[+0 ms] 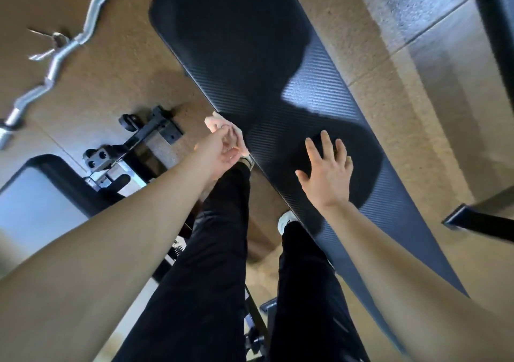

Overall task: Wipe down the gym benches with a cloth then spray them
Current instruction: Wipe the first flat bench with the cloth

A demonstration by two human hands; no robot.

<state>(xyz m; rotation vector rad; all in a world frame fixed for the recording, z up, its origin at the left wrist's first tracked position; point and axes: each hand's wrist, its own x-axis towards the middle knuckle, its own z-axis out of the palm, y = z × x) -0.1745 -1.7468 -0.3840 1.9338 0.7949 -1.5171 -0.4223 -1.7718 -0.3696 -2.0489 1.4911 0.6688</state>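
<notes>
Nearest the camera, the person's black trousers (217, 250) stand against the long side of the gym bench (236, 41), with one white shoe (286, 219) showing just under its edge. Both bare forearms reach forward, and the hands are apart.

The left hand (219, 150) has its fingers curled round a bunched pale cloth (217, 121), which sits at the near edge of the black ribbed pad, about midway along it. The right hand (326, 175) is spread with its fingers straight, palm down over the pad and holding nothing. Whether it presses on the surface or hovers just above cannot be told.

This looks like the wiping step, with the cloth at the pad's rim rather than out across its top. The next move probably calls for drawing the cloth over the whole width and on toward the far rounded end, which lies in shadow, with the free hand steadying the bench. No spray bottle is in view, so spraying seems some way off.

Further out, a black frame foot (150, 128) rests on the tan floor (111, 97). A second pad (33, 194) lies to the left, and a chrome curl bar (69, 44) lies beyond it.
</notes>
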